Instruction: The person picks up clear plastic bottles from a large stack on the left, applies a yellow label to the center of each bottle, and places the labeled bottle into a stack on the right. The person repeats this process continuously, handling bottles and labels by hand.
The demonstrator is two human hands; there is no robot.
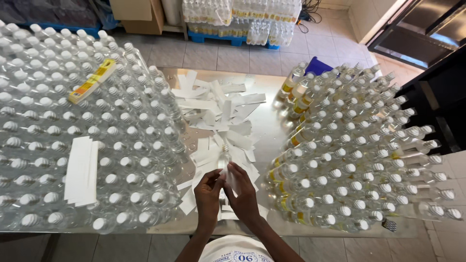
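- The person stands at the near edge of a shiny metal bench (272, 121), both hands brought together over its middle.
- The left hand (208, 194) and the right hand (242, 194) meet around a small clear bottle (224, 160) that lies with its cap pointing away from the person.
- The left hand's grip is curled, thumb and fingers pinching at the bottle's near end, where a white strip shows between the two hands.
- The right hand's grip is pressed together too, its fingers (236, 170) closed on the same bottle from the other side; whether they pinch the strip or the bottle itself I cannot tell.
- The bottle sits just above the bench, over a loose heap of white paper strips (218, 104) that spreads from the hands toward the far edge.
- To the left stands a dense block of clear bottles with white caps (116, 140), upright and touching one another.
- On top of that block rests a neat stack of white strips (82, 170), and farther back a narrow yellow box (92, 81) lies across the caps.
- To the right stands a second block of bottles (359, 155), several of them wearing yellow labels on the side facing the heap.
- A blue object (318, 65) peeks out behind the right block.
- Beyond the bench, on the tiled floor, wrapped packs of bottles (242, 17) rest on blue pallets.
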